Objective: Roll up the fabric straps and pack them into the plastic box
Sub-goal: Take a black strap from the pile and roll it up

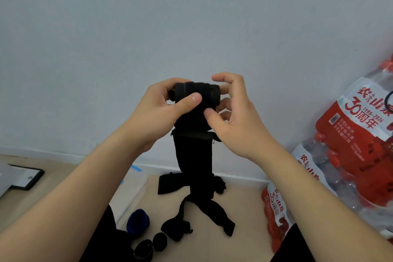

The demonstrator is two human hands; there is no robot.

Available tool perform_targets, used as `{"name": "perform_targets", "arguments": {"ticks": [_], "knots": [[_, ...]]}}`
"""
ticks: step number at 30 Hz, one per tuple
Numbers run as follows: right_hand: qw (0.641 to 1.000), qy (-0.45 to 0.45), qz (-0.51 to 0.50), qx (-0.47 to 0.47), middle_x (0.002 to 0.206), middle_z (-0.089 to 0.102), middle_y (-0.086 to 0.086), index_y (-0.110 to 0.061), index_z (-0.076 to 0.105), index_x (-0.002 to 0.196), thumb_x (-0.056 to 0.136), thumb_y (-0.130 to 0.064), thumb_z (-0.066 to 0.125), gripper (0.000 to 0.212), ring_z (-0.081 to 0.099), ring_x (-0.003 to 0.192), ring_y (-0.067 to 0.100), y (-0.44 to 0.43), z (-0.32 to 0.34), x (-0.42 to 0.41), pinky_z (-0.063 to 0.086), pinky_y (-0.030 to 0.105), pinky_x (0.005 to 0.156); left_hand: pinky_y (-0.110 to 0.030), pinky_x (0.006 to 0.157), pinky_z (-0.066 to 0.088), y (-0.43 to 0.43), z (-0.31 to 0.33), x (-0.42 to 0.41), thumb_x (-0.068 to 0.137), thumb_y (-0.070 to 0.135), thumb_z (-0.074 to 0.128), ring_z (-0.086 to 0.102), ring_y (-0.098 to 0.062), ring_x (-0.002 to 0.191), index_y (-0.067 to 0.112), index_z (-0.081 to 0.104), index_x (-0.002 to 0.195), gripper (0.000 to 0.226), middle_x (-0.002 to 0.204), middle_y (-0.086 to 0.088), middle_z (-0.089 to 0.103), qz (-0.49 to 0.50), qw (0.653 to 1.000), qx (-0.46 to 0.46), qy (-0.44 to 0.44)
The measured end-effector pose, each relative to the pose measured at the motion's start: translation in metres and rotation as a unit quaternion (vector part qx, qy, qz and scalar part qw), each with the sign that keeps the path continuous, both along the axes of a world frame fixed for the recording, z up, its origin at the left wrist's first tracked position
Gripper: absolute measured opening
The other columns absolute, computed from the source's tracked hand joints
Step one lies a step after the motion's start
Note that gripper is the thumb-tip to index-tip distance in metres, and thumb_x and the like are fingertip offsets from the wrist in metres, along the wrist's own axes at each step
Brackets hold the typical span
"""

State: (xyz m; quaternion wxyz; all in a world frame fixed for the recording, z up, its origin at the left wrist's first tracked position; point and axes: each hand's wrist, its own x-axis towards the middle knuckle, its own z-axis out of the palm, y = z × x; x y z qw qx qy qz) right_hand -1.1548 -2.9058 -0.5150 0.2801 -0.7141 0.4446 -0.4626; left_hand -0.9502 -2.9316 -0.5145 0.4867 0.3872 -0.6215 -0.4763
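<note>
A black fabric strap (194,155) is partly wound into a thick roll (196,91) held up in front of the wall. My left hand (163,110) grips the roll's left end, thumb pressed on its front. My right hand (231,110) pinches the roll's right side with thumb and curled fingers. The strap's loose tail hangs straight down to the floor. More black straps (204,212) lie loose on the floor below. Small rolled straps, one blue (137,220) and two black (160,241), sit at the lower left. No plastic box is in view.
Shrink-wrapped packs of red-capped water bottles (350,149) are stacked at the right against the wall. A flat grey panel with a black edge (21,178) lies on the floor at the left. Blue tape (136,168) marks the floor near the skirting.
</note>
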Motion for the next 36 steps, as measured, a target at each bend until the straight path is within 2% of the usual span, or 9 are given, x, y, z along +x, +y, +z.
{"name": "perform_targets", "arguments": {"ticks": [5,7,10,13,16,21,26,32,36], "knots": [[0.983,0.072,-0.085,-0.143,0.119,0.047,-0.003,-0.034,0.048,0.119,0.093,-0.001,0.062,0.044,0.065,0.091,0.019,-0.001,-0.001,0.0,0.054,0.025,0.063,-0.038,0.083,0.065,-0.001,-0.002,-0.005,0.099,0.018,0.078,0.077,-0.019,0.101,0.024,0.076,0.117,0.019,0.111,-0.004,0.077,0.052,0.999,-0.005,0.0],[0.977,0.096,-0.061,-0.178,0.111,0.051,-0.005,-0.028,0.064,0.111,0.092,-0.017,0.071,0.022,0.064,0.088,0.019,0.0,0.0,-0.001,0.055,0.029,0.063,-0.028,0.076,0.062,-0.002,-0.003,-0.005,0.097,0.015,0.081,0.076,-0.014,0.095,0.023,0.077,0.118,0.023,0.109,-0.002,0.077,0.07,0.997,-0.01,0.004],[0.964,0.191,-0.013,-0.185,0.104,0.051,-0.006,-0.029,0.079,0.108,0.081,-0.046,0.089,0.034,0.06,0.087,0.017,0.002,-0.002,-0.004,0.054,0.032,0.07,-0.024,0.078,0.061,-0.004,-0.004,-0.004,0.096,0.014,0.081,0.076,-0.013,0.1,0.02,0.077,0.12,0.025,0.11,-0.005,0.079,0.081,0.997,-0.01,0.017],[0.954,0.239,-0.023,-0.182,0.102,0.051,-0.005,-0.027,0.084,0.105,0.085,-0.04,0.09,0.024,0.058,0.085,0.018,0.0,-0.005,-0.007,0.055,0.044,0.068,-0.029,0.083,0.063,-0.005,-0.003,-0.002,0.098,0.016,0.079,0.076,-0.017,0.106,0.022,0.077,0.12,0.023,0.111,-0.005,0.079,0.075,0.997,-0.004,0.023],[0.967,0.182,-0.065,-0.164,0.095,0.059,-0.01,-0.029,0.085,0.094,0.088,-0.036,0.089,0.01,0.061,0.084,0.012,-0.001,-0.006,-0.002,0.056,0.044,0.069,-0.035,0.087,0.063,-0.004,-0.002,-0.001,0.1,0.019,0.077,0.075,-0.023,0.111,0.023,0.077,0.12,0.02,0.112,-0.004,0.078,0.051,0.998,0.0,0.04],[0.99,-0.006,-0.14,-0.004,0.088,0.074,-0.013,-0.03,0.074,0.07,0.062,-0.045,0.103,0.033,0.073,0.082,0.006,-0.002,-0.003,0.006,0.06,0.033,0.075,-0.034,0.09,0.064,-0.001,0.001,-0.001,0.092,0.022,0.079,0.076,-0.021,0.109,0.022,0.074,0.126,0.034,0.118,-0.004,0.077,0.012,0.998,-0.055,0.036],[0.964,-0.185,-0.043,0.184,0.104,0.079,0.02,-0.022,0.062,0.119,0.073,-0.021,0.099,0.059,0.083,0.087,0.031,-0.004,0.005,-0.004,0.068,0.049,0.071,-0.036,0.094,0.063,0.001,0.0,-0.001,0.093,0.016,0.081,0.073,-0.025,0.115,0.026,0.074,0.127,0.036,0.124,-0.003,0.074,-0.034,0.996,-0.085,0.023],[0.974,-0.151,0.037,0.162,0.112,0.076,0.023,-0.025,0.071,0.126,0.097,-0.001,0.075,0.038,0.079,0.101,0.032,-0.003,0.006,-0.007,0.068,0.051,0.08,-0.041,0.097,0.063,-0.001,-0.002,0.003,0.093,0.004,0.08,0.075,-0.032,0.113,0.025,0.075,0.128,0.041,0.129,-0.006,0.072,-0.075,0.994,-0.082,0.015],[0.973,-0.137,0.099,0.159,0.11,0.077,0.012,-0.033,0.071,0.128,0.096,-0.019,0.076,0.036,0.079,0.101,0.03,-0.001,0.011,-0.012,0.067,0.047,0.072,-0.043,0.098,0.063,0.0,-0.001,0.005,0.093,-0.005,0.078,0.076,-0.036,0.112,0.021,0.076,0.127,0.042,0.126,-0.019,0.07,-0.09,0.994,-0.056,0.024]]}}
